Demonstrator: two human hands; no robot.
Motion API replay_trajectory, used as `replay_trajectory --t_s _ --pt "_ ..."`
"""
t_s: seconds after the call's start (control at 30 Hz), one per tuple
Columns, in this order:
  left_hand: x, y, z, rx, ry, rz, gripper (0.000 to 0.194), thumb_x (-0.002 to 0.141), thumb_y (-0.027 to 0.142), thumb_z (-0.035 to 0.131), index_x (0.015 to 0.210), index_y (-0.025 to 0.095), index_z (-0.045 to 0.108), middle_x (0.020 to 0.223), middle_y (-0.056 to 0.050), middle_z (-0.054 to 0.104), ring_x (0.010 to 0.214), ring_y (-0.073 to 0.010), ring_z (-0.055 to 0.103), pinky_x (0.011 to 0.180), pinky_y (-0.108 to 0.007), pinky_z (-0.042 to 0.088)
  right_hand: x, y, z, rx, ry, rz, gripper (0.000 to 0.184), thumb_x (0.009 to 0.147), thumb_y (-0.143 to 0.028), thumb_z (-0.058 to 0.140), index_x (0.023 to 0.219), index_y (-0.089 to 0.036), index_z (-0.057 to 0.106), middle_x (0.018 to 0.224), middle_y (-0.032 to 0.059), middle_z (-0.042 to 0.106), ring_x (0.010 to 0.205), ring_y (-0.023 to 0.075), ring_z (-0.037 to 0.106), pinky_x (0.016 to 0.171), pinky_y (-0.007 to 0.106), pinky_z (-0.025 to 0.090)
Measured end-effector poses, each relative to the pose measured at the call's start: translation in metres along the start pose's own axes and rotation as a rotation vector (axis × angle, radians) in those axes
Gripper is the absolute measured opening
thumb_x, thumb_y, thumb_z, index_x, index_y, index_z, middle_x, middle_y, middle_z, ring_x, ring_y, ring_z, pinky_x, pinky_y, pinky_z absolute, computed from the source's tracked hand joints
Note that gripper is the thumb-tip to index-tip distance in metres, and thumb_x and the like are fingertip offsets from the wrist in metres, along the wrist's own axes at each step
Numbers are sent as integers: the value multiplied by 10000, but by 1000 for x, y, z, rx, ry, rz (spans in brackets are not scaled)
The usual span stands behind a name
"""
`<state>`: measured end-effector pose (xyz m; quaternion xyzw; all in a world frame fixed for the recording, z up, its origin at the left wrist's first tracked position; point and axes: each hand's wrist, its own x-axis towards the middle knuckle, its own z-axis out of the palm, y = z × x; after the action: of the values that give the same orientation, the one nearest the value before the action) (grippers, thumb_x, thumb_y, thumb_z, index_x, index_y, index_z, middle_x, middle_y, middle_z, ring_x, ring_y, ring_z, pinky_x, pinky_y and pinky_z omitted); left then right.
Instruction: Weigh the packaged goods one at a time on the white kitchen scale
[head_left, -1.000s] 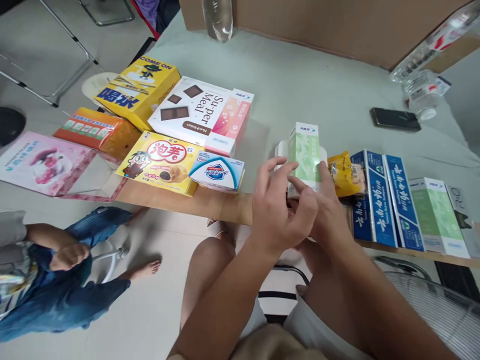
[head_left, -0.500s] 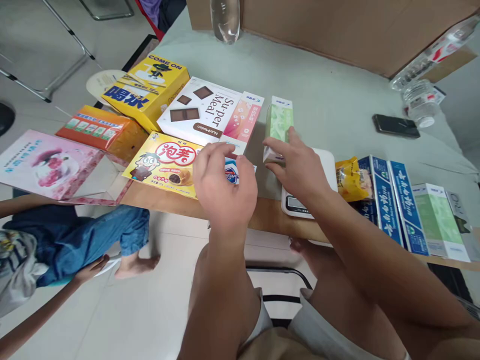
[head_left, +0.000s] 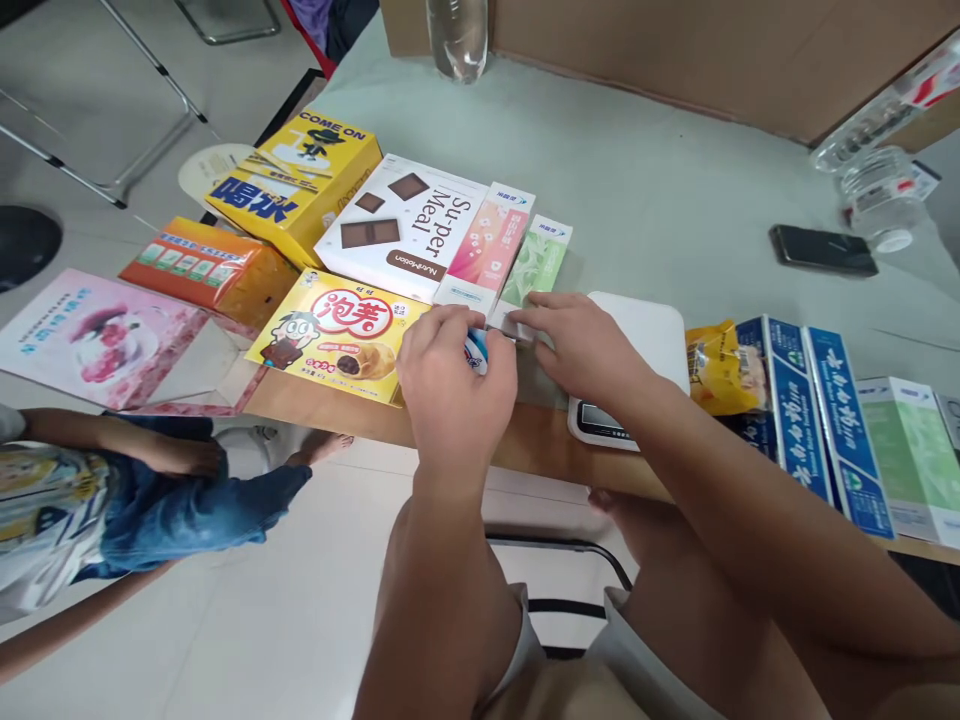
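My right hand [head_left: 581, 345] pinches the near end of a light green box [head_left: 538, 262], which lies flat on the table beside a pink box [head_left: 491, 240]. Just right of that hand sits a white kitchen scale [head_left: 649, 325], nothing on its plate. My left hand [head_left: 456, 385] rests with curled fingers over a small blue and white soap box [head_left: 475, 352], which it mostly hides. Both hands are near the table's front edge [head_left: 525, 450].
Left of the hands lie a yellow snack box [head_left: 337, 335], a Su-per Meal box [head_left: 401, 225], a yellow COME ON box [head_left: 296, 180] and an orange box [head_left: 199, 262]. Right: a yellow packet [head_left: 720, 365], blue toothpaste boxes [head_left: 802, 400], a phone [head_left: 823, 250]. Another person [head_left: 112, 490] sits low at left.
My right hand carried the green box off the scale to the left and laid it flat beside the pink box. My left hand moved left onto the soap box.
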<state>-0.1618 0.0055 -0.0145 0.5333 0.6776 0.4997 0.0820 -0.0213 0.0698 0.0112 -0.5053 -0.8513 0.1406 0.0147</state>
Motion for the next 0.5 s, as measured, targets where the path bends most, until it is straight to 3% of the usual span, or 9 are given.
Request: replay_trajectory --t_s 0.13,0.23,0.37,0.5 --pt "-1 0 2 -6 0 -2 108 852 255 608 852 221 710 1010 -76 755 1003 -275 689 948 -467 534 -1 2 4 66 42 -21 543 878 -20 472 1301 -199 762 1463 137 694 1350 336 653 1111 499 533" --pt "0 6 0 -108 121 36 108 879 203 596 809 235 672 915 -48 727 933 -238 688 907 -437 545 -18 8 1 142 130 -27 526 894 -68 485 1344 -194 727 1514 143 659 1362 341 650 1081 515 557" --pt "-4 24 5 -348 338 230 222 915 118 554 737 242 605 737 1 623 751 -186 622 795 -408 526 -70 17 -12 259 411 -63 382 917 -149 533 1223 -230 746 1312 90 775 1217 287 733 1013 468 601" --pt "-25 57 27 -554 269 305 231 890 87 529 715 233 571 696 5 558 698 -172 592 680 -371 491 -131 29 -22 301 609 11 244 952 -155 545 1084 -237 733 1098 55 824 1051 230 783 910 385 632"
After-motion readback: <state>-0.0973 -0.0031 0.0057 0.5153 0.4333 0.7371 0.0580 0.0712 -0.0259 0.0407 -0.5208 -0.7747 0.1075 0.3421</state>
